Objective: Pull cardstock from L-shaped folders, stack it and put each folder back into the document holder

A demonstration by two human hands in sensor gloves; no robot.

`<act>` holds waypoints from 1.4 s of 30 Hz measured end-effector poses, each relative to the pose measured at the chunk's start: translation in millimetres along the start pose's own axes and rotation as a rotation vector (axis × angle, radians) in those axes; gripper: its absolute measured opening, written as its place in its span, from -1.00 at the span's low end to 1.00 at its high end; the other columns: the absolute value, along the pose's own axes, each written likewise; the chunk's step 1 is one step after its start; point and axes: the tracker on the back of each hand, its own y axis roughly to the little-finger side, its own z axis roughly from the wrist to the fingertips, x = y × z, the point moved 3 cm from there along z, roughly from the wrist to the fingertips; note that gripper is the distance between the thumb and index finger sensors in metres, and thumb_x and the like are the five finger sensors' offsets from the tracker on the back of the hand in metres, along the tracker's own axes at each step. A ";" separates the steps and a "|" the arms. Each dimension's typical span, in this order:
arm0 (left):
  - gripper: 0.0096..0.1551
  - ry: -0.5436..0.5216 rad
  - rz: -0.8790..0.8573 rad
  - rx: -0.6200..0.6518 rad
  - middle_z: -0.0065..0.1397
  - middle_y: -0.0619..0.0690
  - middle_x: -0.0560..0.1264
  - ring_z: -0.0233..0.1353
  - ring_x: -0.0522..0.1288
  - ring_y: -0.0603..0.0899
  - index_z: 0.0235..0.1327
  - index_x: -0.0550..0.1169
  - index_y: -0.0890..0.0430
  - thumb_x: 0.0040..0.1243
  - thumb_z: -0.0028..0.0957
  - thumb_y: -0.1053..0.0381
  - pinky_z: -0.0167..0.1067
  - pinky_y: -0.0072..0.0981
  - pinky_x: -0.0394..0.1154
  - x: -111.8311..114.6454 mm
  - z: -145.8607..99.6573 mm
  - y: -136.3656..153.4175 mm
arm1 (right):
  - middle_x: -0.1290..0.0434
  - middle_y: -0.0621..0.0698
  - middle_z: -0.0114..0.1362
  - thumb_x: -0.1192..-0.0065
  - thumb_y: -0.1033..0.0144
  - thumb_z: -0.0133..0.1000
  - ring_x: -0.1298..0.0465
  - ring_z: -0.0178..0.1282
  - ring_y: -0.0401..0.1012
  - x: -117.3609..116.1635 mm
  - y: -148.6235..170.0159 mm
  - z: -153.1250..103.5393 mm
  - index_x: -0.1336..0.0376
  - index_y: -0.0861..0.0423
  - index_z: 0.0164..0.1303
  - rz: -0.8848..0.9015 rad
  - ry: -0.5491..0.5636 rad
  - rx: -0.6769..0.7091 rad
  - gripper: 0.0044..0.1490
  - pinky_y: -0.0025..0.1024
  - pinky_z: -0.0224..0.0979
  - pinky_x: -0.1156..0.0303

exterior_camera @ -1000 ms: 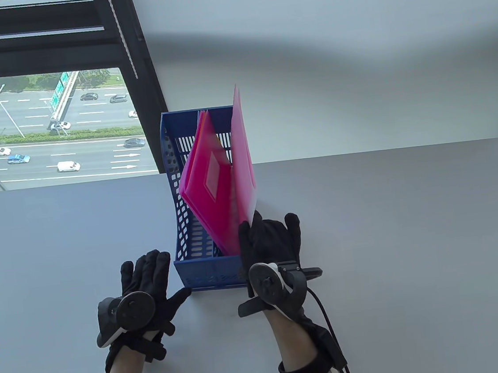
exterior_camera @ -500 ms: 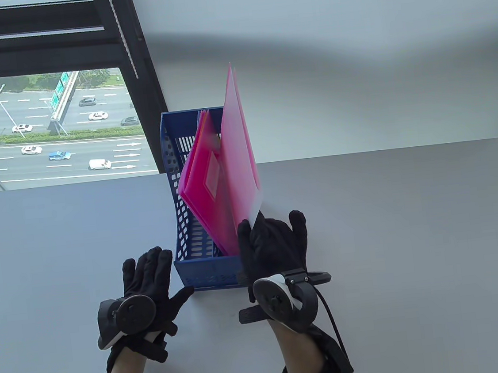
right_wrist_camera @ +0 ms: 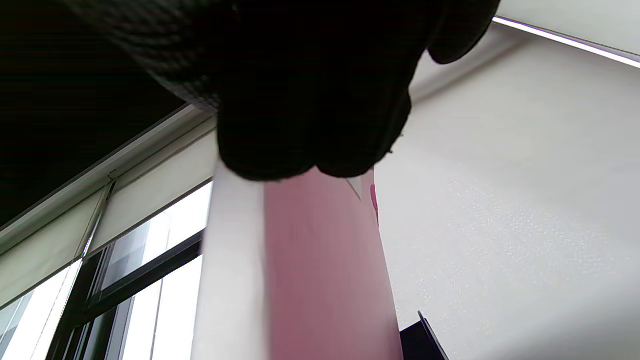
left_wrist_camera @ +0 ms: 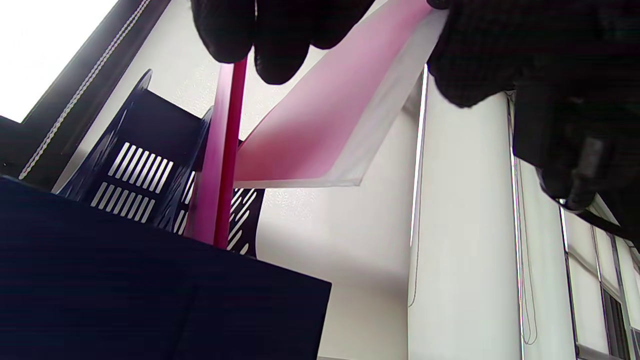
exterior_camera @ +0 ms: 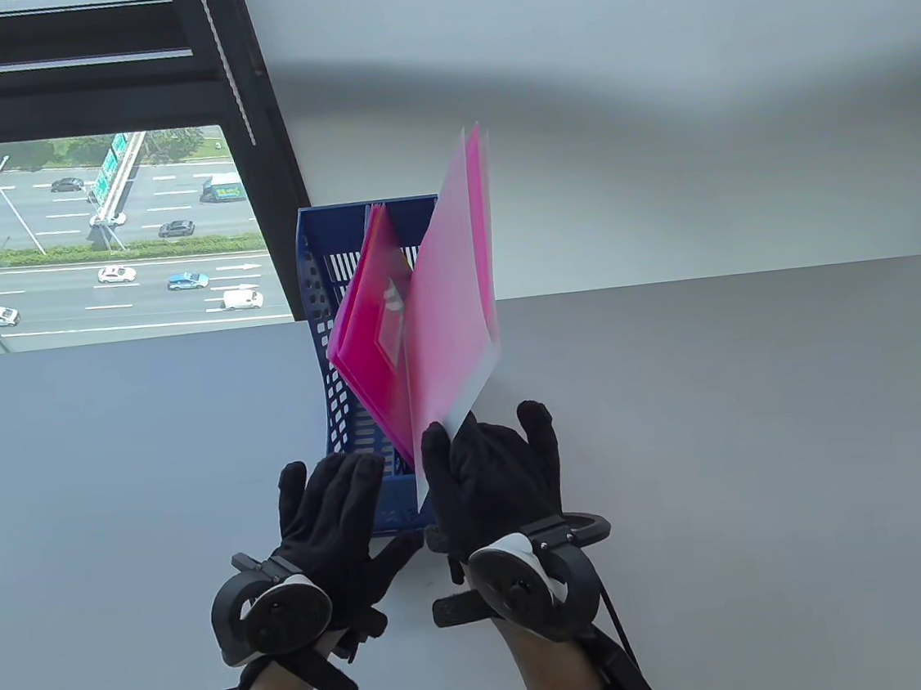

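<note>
Item 1: blue document holder (exterior_camera: 334, 391), perforated walls, standing on the grey tabletop (exterior_camera: 725, 432) near its middle, open end toward the person.

Item 2: a batch of pink folders (exterior_camera: 372, 329) inside the holder, leaning left; how many there are cannot be told.

Item 3: 1 pale pink L-shaped folder (exterior_camera: 451, 297), raised above the holder's right side and tilted to the right, lower corner at the holder's near end. White cardstock (right_wrist_camera: 232, 270) shows along its edge.

Item 4: right hand (exterior_camera: 490, 473), grip clamped on the raised folder's lower corner, thumb on its left face, fingers on the right.

Item 5: left hand (exterior_camera: 339, 522), fingers straight and relaxed, lying over the holder's near left corner, holding nothing.

Item 6: window (exterior_camera: 87, 236) behind, road and cars outside.
</note>
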 end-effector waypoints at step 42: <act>-0.46 -0.074 -0.855 -0.204 0.17 0.00 0.70 0.29 0.64 0.24 0.38 0.59 0.15 0.11 0.23 -0.05 0.53 0.26 0.14 -11.6 -19.2 97.5 | -0.36 0.01 0.59 -0.39 -0.03 0.28 -0.38 0.53 0.04 -7.6 126.7 15.9 -0.25 -0.05 0.59 0.417 -0.403 -0.441 -0.32 0.18 0.65 -0.04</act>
